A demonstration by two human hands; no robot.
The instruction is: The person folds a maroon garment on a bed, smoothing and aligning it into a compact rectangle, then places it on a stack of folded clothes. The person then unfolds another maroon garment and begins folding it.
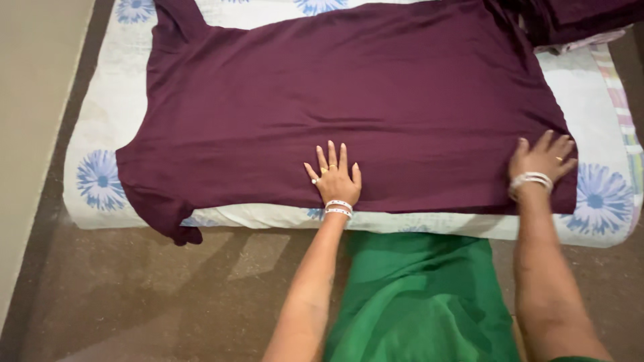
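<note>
Green cloth (pixel 419 302) covers the person's lap at the bottom edge, with two forearms reaching out above it. One maroon garment (pixel 349 107) lies spread flat across one white mattress (pixel 100 127) printed with blue flowers, one sleeve hanging off its near left corner. Both palms rest on the garment's near hem: the left hand (pixel 334 179), fingers spread, presses flat near the middle, and the right hand (pixel 541 159), fingers also fanned, lies on the lower right corner. More maroon fabric (pixel 577 17) sits bunched at the far right.
</note>
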